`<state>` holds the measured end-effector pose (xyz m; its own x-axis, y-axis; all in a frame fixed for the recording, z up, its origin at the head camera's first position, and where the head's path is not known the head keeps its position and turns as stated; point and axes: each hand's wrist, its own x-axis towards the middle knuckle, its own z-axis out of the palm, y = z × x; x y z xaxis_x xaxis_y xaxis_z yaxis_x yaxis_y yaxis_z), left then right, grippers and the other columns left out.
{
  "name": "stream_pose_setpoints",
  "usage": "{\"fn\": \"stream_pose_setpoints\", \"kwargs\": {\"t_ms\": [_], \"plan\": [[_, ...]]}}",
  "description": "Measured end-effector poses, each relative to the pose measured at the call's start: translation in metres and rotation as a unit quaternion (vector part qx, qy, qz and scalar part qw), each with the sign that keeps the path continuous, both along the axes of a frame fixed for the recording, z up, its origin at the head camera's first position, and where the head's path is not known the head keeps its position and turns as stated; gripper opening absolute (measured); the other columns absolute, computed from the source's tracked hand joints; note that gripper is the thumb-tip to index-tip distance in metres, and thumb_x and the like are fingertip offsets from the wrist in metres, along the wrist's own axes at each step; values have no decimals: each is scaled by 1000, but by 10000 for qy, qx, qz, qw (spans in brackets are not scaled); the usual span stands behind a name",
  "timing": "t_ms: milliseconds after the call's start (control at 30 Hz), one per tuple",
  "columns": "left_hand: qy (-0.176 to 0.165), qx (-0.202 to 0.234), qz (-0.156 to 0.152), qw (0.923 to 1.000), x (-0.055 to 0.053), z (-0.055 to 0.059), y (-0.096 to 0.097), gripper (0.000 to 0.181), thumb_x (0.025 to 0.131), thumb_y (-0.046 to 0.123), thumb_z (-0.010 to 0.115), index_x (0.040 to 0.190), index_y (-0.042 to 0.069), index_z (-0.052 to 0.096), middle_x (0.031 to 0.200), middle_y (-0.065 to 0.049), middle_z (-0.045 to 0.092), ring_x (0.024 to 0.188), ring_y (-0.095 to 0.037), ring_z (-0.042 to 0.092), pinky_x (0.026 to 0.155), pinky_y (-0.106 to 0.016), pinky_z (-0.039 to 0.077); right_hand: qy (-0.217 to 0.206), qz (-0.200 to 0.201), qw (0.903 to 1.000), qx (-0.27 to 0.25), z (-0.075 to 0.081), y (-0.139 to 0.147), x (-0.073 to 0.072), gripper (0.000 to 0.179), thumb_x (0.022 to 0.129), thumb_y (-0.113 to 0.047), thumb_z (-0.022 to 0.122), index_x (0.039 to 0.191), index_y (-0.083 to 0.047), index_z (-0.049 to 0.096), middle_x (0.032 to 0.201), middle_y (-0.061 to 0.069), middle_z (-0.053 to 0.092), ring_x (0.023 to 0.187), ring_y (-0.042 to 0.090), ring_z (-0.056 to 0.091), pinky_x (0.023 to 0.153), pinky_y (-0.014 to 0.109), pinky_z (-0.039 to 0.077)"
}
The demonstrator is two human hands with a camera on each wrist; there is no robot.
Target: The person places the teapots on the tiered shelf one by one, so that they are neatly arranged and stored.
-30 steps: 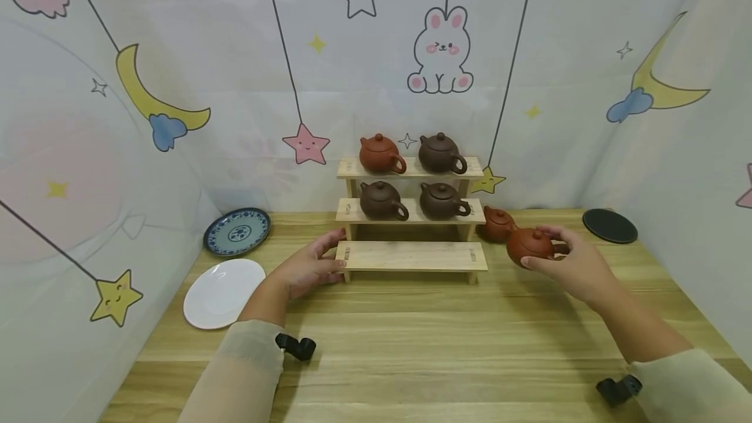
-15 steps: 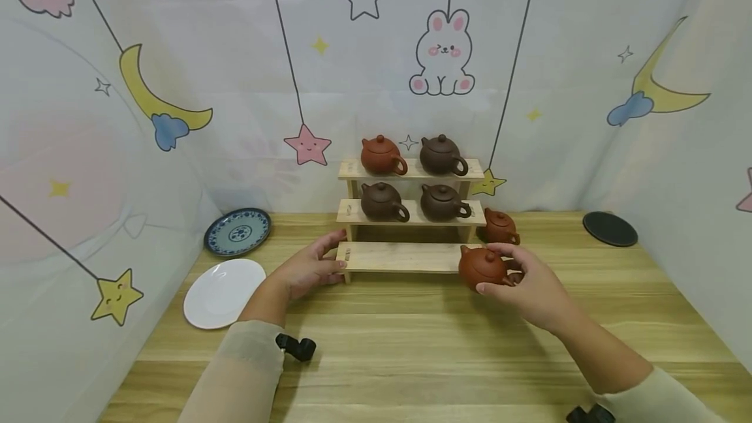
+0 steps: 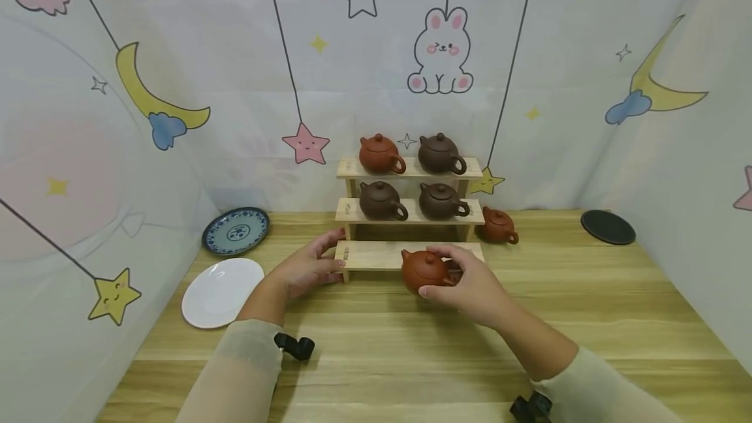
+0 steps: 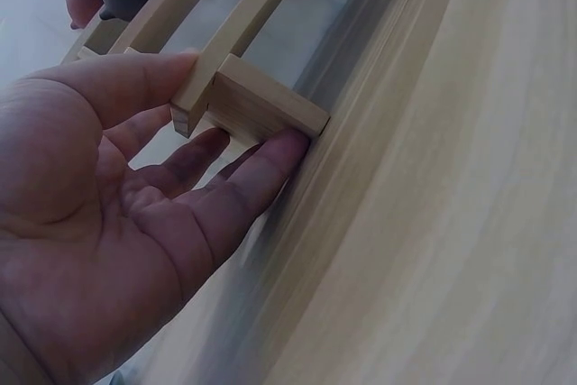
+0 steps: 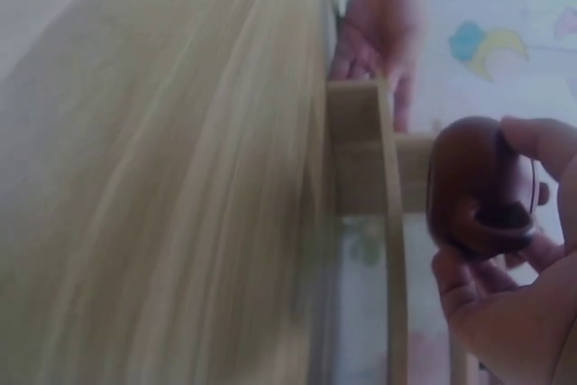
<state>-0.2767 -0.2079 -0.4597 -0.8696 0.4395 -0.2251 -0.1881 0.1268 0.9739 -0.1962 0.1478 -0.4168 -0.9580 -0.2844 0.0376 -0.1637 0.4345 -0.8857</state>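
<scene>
My right hand (image 3: 470, 286) grips a reddish-brown clay teapot (image 3: 422, 271) by its body, thumb in front and fingers behind. Its spout points left, and it overlaps the bottom shelf's front edge in the head view. The right wrist view shows this teapot (image 5: 478, 187) off the table, handle toward the camera. With my left hand (image 3: 308, 268) I hold the left end of a three-step wooden stand (image 3: 370, 254). In the left wrist view the thumb lies on the shelf end (image 4: 203, 87) and fingertips touch the leg below.
The top step carries a red teapot (image 3: 380, 154) and a dark brown one (image 3: 440, 153). Two dark teapots (image 3: 380, 200) sit on the middle step. Another red teapot (image 3: 498, 226) stands right of the stand. Left are a blue patterned plate (image 3: 237, 232) and white plate (image 3: 220, 292); a black disc (image 3: 608, 226) lies far right.
My right hand has carried the red teapot leftward from beside the other red teapot to the front of the bottom shelf. My left hand has stayed at the stand's left end.
</scene>
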Motion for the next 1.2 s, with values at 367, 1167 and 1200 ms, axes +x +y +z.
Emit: {"fn": "stream_pose_setpoints", "kwargs": {"t_ms": [367,1167,1200], "plan": [[56,16,-31,10000,1,1,0,82,106,2,61,173,21,19,177,-11,22,144,-34,52,106,-43,61,43,17,9999,166,-5,-49,-26,72,82,-33,94,147,-27,62,140,1,67,116,22,70,96,41,62],[-3,32,-25,10000,-1,0,-1,81,106,2,62,173,24,21,178,-9,22,146,-34,53,108,-45,60,137,-259,9993,218,0,-83,-54,73,84,-34,93,149,-24,61,145,4,64,126,27,67,103,48,59],[0,32,-21,10000,-1,0,-1,81,106,2,62,173,24,21,178,-9,22,145,-34,53,108,-45,60,147,-253,9994,205,0,-84,-55,73,84,-34,93,149,-23,61,146,4,64,126,27,67,103,48,59]]}}
